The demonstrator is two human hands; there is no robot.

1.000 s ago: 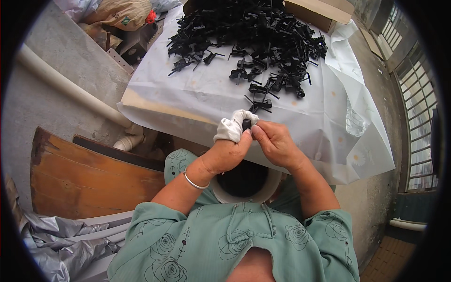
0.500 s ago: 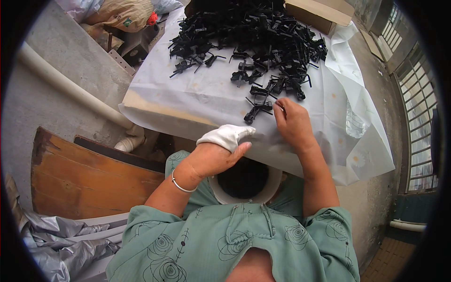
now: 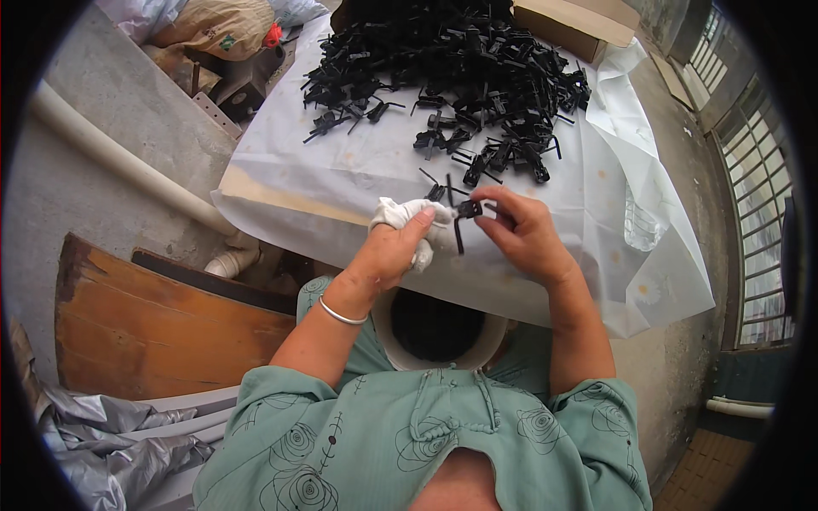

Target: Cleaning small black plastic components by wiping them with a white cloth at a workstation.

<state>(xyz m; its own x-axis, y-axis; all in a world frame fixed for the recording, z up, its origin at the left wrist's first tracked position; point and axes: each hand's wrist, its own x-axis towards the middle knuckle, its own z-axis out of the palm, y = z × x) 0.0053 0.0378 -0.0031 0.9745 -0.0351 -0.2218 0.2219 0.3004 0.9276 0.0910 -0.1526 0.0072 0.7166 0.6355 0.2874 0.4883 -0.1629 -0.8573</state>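
Note:
Over the near edge of the table, my right hand (image 3: 530,236) pinches a small black plastic part (image 3: 467,209) with thin arms sticking out. My left hand (image 3: 394,254) is closed around a bunched white cloth (image 3: 409,213), thumb pressed on top, and the cloth meets the left side of that part. Whether the left fingers also grip the part is hidden by the cloth. Just beyond the hands lies another black part (image 3: 435,192). Further back spreads a large heap of similar black parts (image 3: 460,77).
A pale plastic sheet (image 3: 294,157) covers the table. At its far right stands an open cardboard box (image 3: 579,25). Below the table edge, between my knees, is a white-rimmed bucket (image 3: 388,328) with a dark inside. A wooden board (image 3: 162,319) leans at the left.
My right hand has lifted a black part off the table and brought it nearer. My left hand has moved up and right, closing the white cloth against the part.

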